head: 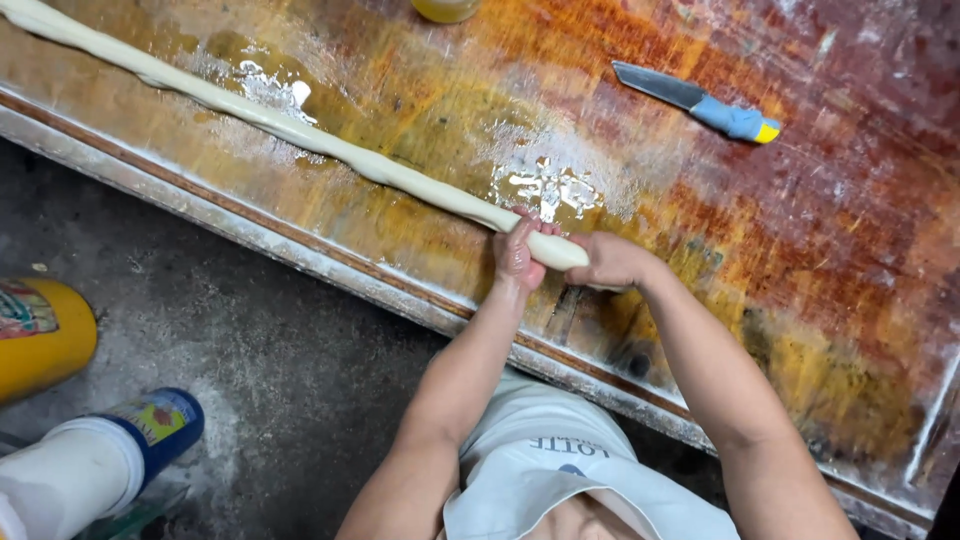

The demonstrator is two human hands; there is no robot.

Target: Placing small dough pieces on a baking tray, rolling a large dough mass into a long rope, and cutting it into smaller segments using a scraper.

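Dough rope (300,130): a long, pale strand is laid aslant across the bench, running from the upper left corner down to the hands near the front edge; its far end is cut off by the frame.
Left hand (518,255): closed around the rope just short of its near end, fingers wrapped over the top.
Right hand (612,262): closed at the very tip of the rope, just beside the left hand; what lies under the palm is hidden.
Bench (820,250): a worn, reddish-brown top with oily, wet patches and smears of flour is shown; a metal strip edges its front.
Knife (700,102): laid flat on the bench, well apart from the rope, with a grey blade and a blue handle tipped in yellow.
Yellow vessel (445,8): seen at the top edge and mostly cut off; its kind cannot be told.
Floor (260,350): dark and dusted with flour.
Yellow container (40,335): lying on the floor at left, partly cut off.
White and blue container (100,455): lying below it, its lower end out of frame.
Apron (560,470): pale, seen at the bottom edge between the forearms.
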